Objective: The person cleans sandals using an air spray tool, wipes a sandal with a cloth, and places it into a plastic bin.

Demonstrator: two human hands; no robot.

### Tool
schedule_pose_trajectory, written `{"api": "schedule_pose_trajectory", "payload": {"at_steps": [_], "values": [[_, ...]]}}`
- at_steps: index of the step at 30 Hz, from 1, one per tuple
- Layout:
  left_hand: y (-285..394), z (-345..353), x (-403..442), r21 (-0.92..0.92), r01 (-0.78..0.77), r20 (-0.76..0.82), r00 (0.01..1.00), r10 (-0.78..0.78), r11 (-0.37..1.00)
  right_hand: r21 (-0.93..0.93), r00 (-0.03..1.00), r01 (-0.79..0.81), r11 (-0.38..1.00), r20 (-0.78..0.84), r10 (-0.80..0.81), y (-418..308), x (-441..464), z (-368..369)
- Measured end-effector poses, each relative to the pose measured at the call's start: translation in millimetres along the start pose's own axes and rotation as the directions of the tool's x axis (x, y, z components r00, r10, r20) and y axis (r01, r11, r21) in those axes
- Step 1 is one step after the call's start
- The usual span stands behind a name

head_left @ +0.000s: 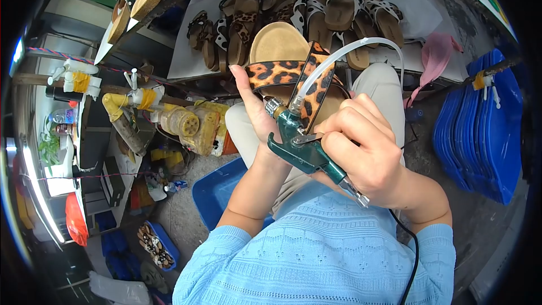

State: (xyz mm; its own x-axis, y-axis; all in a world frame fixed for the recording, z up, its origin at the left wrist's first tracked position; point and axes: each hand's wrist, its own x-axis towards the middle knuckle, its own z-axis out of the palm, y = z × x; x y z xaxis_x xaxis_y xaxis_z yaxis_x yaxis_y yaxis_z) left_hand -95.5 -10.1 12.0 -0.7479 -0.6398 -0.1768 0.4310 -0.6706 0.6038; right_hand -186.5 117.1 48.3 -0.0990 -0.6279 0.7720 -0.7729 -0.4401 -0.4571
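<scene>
A sandal with crossed leopard-print straps and a tan footbed is held up over my lap, toe away from me. My left hand grips it at its left side, thumb up along the strap; the fingers are hidden behind the sandal and the tool. My right hand is closed around a dark green spray gun with a metal lever and metal end fittings. A clear hose arches up from the gun and bends down on the right. The gun is in front of the sandal's straps; contact cannot be made out.
Several finished-looking sandals stand on the covered bench ahead. Stacked blue trays are at the right, beside a pink cloth. A blue bin and yellow machine stand at the left. A black cord runs past my right side.
</scene>
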Motion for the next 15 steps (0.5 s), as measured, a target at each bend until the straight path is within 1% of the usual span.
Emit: {"api": "schedule_pose_trajectory", "payload": {"at_steps": [6,10,12,15], "values": [[-3.9,-0.2,0.7,0.0,-0.032,-0.022,0.999,0.032,0.999,-0.031,0.999,0.008,0.999,-0.046,-0.009,-1.1,-1.2,1.8],[-4.7,-0.5,-0.8,-0.008,-0.045,-0.03,0.999,0.045,0.999,-0.1,0.996,0.049,0.994,-0.071,-0.056,-0.4,-4.2,5.0],[-5.5,-0.6,-1.3,-0.009,-0.051,-0.028,0.998,0.051,0.999,-0.1,0.995,0.053,0.994,-0.083,-0.061,-0.4,-4.8,6.1],[-5.7,-1.8,-1.7,-0.021,-0.055,-0.019,0.998,0.055,0.998,-0.038,0.997,0.018,0.999,-0.07,-0.021,-0.8,-4.3,4.6]]}}
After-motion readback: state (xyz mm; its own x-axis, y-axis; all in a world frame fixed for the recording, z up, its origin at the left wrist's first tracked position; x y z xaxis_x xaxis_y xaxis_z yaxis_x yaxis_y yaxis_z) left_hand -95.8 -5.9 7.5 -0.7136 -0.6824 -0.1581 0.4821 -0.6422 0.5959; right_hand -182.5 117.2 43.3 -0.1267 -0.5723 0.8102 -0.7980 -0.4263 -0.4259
